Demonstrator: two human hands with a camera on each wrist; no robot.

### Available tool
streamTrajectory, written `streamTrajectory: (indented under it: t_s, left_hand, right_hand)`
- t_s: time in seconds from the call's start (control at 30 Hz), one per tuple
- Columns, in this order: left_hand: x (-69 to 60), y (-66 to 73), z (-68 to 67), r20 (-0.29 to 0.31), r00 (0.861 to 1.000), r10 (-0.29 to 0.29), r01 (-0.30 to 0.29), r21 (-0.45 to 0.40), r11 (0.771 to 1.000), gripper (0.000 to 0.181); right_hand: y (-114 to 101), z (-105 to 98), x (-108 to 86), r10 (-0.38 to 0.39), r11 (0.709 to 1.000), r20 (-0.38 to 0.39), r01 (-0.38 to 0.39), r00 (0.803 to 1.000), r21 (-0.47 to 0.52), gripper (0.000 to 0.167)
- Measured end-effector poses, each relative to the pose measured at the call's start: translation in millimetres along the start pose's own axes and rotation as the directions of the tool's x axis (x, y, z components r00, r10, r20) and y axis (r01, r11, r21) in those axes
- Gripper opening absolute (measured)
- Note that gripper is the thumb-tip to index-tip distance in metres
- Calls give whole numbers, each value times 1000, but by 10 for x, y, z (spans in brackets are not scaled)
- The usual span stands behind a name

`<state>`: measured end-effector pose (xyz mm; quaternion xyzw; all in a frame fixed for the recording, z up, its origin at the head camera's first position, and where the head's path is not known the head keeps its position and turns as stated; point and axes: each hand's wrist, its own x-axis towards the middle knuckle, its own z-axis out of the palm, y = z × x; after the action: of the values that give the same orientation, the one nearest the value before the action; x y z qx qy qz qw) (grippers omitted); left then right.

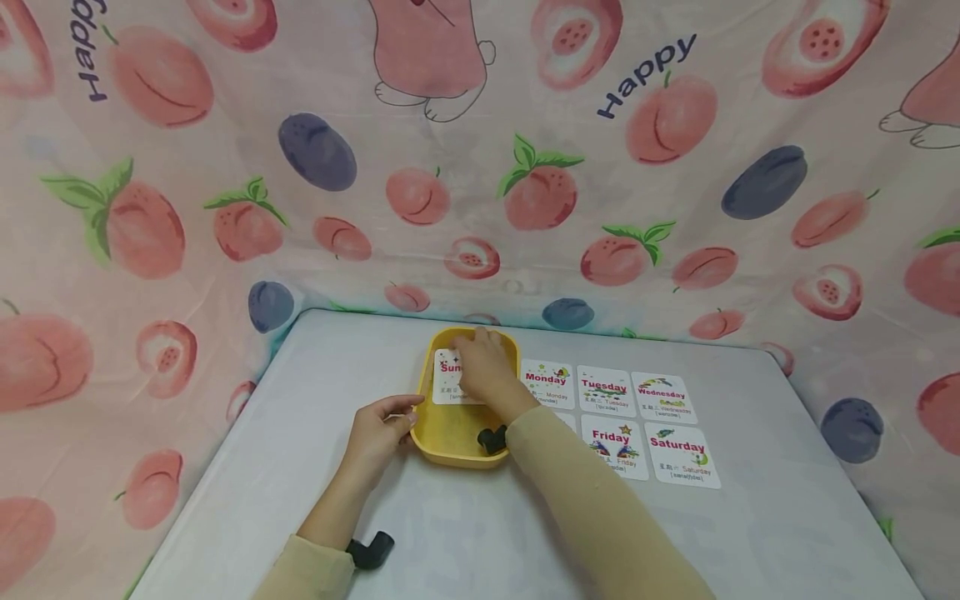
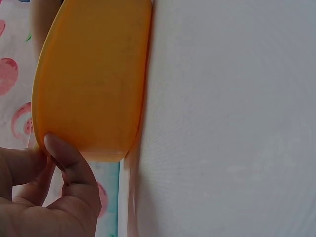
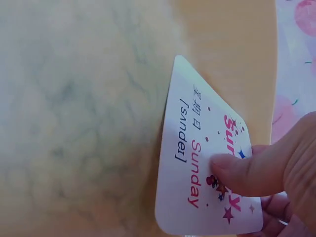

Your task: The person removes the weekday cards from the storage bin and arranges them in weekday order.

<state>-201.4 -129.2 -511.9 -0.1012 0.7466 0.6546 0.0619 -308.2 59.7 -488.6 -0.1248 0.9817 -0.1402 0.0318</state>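
Note:
A yellow plastic tray stands on the white table. My left hand grips its left rim, thumb and fingers pinching the edge, as the left wrist view shows on the tray wall. Inside the tray, the Sunday card is pinched by my right hand, with the thumb on its printed face. In the right wrist view the Sunday card is tilted up from the tray floor, which shows bare beside it.
Right of the tray lie cards in two rows: Monday, Tuesday, Wednesday, Friday and Saturday. Another card is mostly behind the right forearm. A patterned cloth hangs behind the table.

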Motion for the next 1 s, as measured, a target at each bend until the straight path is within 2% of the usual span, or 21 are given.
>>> streamTrajectory:
  t_s: [0.17,0.3,0.47,0.67,0.77,0.83,1.0]
  left_hand:
    - [3,-3,4,0,1000,4,-4,4,1000,32]
    - [8,-4,5,-3,1000,6,-6,6,1000,32]
    - [-1,1,0,-3,1000,5,-5,7,1000,31]
    - [-6,3,3,-7,1000,1,-1,16,1000,31]
    - [-12,4,3,-10,1000,-2,2,18,1000,31]
    - [-15,7,3,-9,1000,-3,3,19,1000,31]
    - [-21,23,5,-9,1000,2,-1,26,1000,31]
  right_hand:
    - [27,-42,35,3,998,1,-3,1000,64,52]
    - [48,-78,58,43,984,14,-45,999,171,49]
    - [86,-109,64,83,952,14,-83,996,295,49]
    - [137,-200,2,54,898,-16,-41,998,438,40]
    - [158,-239,-23,44,891,-28,-26,999,454,38]
    - [170,-265,-36,44,896,-38,-23,998,443,38]
    - [208,-328,-77,82,890,-34,-57,996,453,37]
